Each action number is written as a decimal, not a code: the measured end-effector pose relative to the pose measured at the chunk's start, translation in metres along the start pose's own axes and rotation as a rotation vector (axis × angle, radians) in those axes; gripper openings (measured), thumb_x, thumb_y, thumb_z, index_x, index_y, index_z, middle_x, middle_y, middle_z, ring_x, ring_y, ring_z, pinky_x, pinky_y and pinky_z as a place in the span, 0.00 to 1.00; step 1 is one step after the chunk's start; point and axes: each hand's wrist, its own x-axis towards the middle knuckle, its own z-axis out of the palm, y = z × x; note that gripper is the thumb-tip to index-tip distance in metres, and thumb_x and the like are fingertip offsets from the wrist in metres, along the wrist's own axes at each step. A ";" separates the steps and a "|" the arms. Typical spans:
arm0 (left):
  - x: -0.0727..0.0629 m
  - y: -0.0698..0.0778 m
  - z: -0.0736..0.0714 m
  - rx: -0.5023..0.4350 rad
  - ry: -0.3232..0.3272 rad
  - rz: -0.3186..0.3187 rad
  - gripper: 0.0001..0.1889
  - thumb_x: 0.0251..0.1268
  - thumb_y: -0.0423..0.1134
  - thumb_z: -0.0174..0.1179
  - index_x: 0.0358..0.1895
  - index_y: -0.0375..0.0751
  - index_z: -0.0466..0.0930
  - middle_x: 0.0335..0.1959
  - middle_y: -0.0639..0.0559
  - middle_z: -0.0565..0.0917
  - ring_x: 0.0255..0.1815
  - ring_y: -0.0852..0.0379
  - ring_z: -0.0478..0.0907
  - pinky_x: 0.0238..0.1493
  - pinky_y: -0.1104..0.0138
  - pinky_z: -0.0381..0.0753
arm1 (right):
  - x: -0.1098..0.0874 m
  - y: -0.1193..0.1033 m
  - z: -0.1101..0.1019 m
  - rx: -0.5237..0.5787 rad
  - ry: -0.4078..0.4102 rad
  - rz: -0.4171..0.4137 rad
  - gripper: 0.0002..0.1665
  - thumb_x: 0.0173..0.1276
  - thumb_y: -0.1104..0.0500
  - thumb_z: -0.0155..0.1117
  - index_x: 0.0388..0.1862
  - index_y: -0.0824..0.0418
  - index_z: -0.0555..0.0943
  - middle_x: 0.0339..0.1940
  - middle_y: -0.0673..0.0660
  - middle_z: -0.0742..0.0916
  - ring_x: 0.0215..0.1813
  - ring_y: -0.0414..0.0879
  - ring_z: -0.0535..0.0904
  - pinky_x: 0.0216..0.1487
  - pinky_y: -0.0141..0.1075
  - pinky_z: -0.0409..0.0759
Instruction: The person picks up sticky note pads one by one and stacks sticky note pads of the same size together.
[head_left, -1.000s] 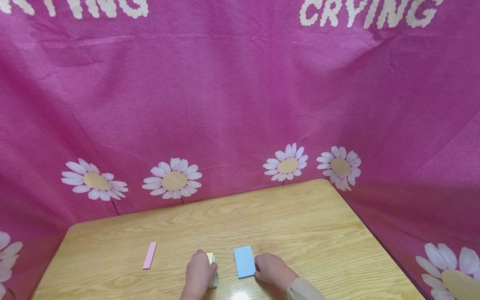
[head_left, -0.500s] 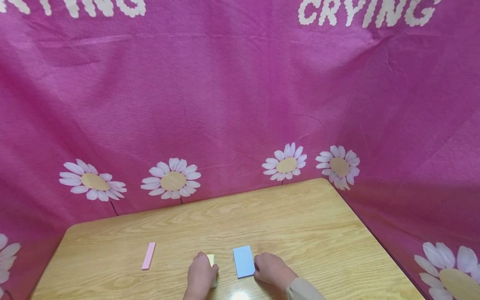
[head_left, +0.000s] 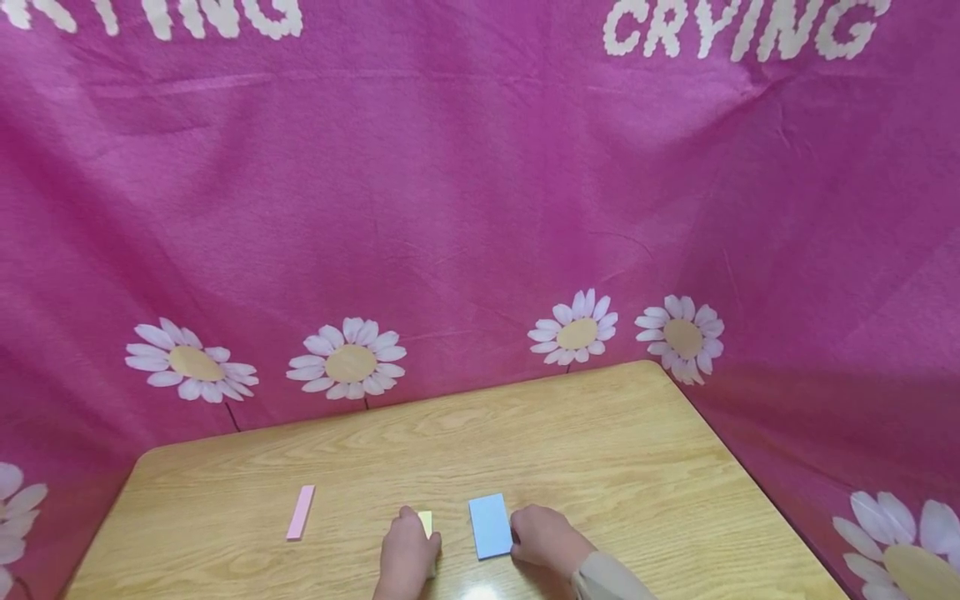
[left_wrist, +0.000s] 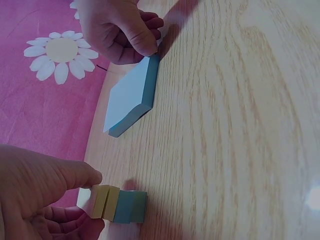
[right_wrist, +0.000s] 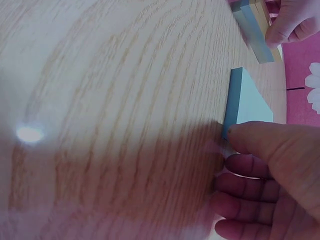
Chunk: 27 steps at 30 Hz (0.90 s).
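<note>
My left hand (head_left: 407, 554) grips a small stack of narrow sticky note pads (left_wrist: 112, 204) between thumb and fingers. The stack has yellow layers nearest the palm and blue and green ones toward the table; in the head view mostly its yellow top shows. To the right lies a larger light-blue sticky note pad (head_left: 491, 527), flat on the wood. My right hand (head_left: 547, 537) pinches that pad's near right corner, thumb on the edge, as the right wrist view shows; the other fingers (right_wrist: 245, 187) are curled, and the index fingertip's contact is partly hidden.
A narrow pink strip pad (head_left: 301, 513) lies left of my left hand on the wooden table (head_left: 600, 450). Behind and to the right of the table hangs a magenta cloth (head_left: 450, 208) with printed daisies and white lettering.
My left hand has shifted slightly right with the stack, and its thumb now covers more of the stack's side. The right hand and the blue pad stay in place.
</note>
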 end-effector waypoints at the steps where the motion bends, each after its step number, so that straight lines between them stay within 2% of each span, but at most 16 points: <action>1: 0.000 0.000 0.000 0.000 -0.001 -0.002 0.21 0.45 0.33 0.63 0.34 0.20 0.64 0.23 0.39 0.71 0.23 0.43 0.75 0.25 0.56 0.76 | 0.001 0.000 0.000 -0.005 0.002 -0.002 0.10 0.49 0.60 0.63 0.16 0.58 0.71 0.14 0.47 0.71 0.18 0.40 0.63 0.21 0.32 0.66; 8: 0.000 -0.005 -0.003 0.042 0.017 -0.010 0.22 0.50 0.42 0.61 0.34 0.24 0.65 0.24 0.40 0.72 0.22 0.41 0.75 0.24 0.54 0.74 | 0.011 0.006 0.009 -0.032 -0.028 -0.013 0.09 0.48 0.61 0.61 0.15 0.58 0.71 0.14 0.48 0.71 0.18 0.41 0.64 0.20 0.34 0.67; 12: 0.002 -0.014 -0.008 0.090 0.014 -0.029 0.22 0.54 0.45 0.57 0.36 0.25 0.66 0.26 0.39 0.73 0.23 0.40 0.75 0.21 0.53 0.73 | 0.010 0.004 0.009 -0.071 0.002 -0.015 0.10 0.46 0.61 0.60 0.12 0.57 0.70 0.12 0.49 0.71 0.16 0.42 0.63 0.18 0.34 0.66; 17: 0.005 -0.027 -0.017 0.128 0.044 -0.045 0.21 0.54 0.45 0.56 0.37 0.26 0.67 0.26 0.38 0.74 0.23 0.40 0.76 0.21 0.51 0.73 | 0.002 -0.005 -0.001 -0.120 0.053 -0.009 0.13 0.45 0.60 0.60 0.09 0.57 0.67 0.11 0.49 0.70 0.15 0.41 0.61 0.16 0.34 0.66; 23: 0.007 -0.043 -0.031 0.140 0.032 -0.071 0.21 0.55 0.44 0.54 0.38 0.25 0.67 0.26 0.38 0.74 0.25 0.39 0.77 0.22 0.51 0.73 | -0.002 -0.012 -0.007 -0.153 0.052 0.017 0.15 0.48 0.60 0.60 0.09 0.58 0.66 0.11 0.50 0.70 0.16 0.41 0.62 0.17 0.35 0.68; 27: 0.008 -0.048 -0.039 0.137 0.011 -0.095 0.20 0.56 0.45 0.53 0.37 0.26 0.67 0.28 0.37 0.75 0.29 0.37 0.77 0.24 0.49 0.72 | -0.001 -0.012 -0.008 -0.152 0.019 0.038 0.14 0.49 0.59 0.60 0.10 0.59 0.68 0.12 0.50 0.71 0.16 0.41 0.63 0.18 0.35 0.69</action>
